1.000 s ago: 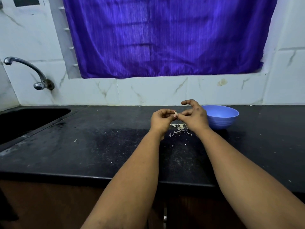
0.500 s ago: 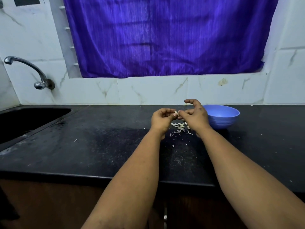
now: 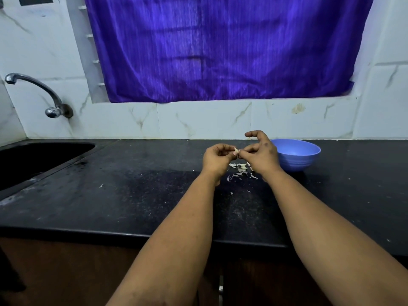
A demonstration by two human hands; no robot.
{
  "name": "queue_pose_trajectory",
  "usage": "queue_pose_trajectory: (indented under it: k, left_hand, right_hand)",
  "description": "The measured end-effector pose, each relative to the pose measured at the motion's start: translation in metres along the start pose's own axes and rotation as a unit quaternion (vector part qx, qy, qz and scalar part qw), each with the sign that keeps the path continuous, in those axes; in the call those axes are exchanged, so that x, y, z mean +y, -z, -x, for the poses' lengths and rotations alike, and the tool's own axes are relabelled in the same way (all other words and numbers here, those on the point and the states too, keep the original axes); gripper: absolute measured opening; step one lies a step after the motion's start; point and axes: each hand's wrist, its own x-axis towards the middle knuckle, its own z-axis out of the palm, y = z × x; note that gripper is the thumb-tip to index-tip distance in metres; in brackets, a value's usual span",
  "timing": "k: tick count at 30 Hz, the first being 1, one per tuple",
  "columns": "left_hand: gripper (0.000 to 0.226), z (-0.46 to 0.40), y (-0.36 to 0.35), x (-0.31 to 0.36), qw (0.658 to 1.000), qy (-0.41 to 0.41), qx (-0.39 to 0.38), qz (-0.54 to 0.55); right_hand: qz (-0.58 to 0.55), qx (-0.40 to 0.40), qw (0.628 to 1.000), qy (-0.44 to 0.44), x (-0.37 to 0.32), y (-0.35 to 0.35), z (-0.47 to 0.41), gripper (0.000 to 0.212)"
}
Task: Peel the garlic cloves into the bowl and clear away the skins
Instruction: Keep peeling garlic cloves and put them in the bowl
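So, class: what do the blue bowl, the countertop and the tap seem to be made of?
Blue bowl: probably plastic, with an even matte colour and ridged sides.
Countertop: looks like polished black stone, speckled, with soft reflections.
Tap: metal, apparently chromed, with bright mirror-like highlights.

bare forearms, no sleeves, bare hands point(image 3: 240, 156)

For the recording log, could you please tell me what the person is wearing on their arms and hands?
Nothing shows: the left forearm and right forearm are bare up to the frame edge, with no sleeves. The left hand and right hand carry no gloves, rings, watch or bangles.
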Motion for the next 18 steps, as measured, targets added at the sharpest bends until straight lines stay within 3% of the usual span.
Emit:
queue_pose_trajectory:
  k: [13,18]
  left_hand:
    - [0.011,-0.0013,-0.0016,-0.0009,0.999,0.017,-0.001,0.049]
    - [0.014,-0.0012,-0.0012,0.0025,0.99,0.052,0.01,0.133]
  right_hand:
    - [-0.014,0.023,1.0,-0.011,-0.0033,-0.0002,0.0021,0.049]
    - [-0.026,0.009,0.999,-0.024,-0.0058,-0.0015,0.0009,0.02]
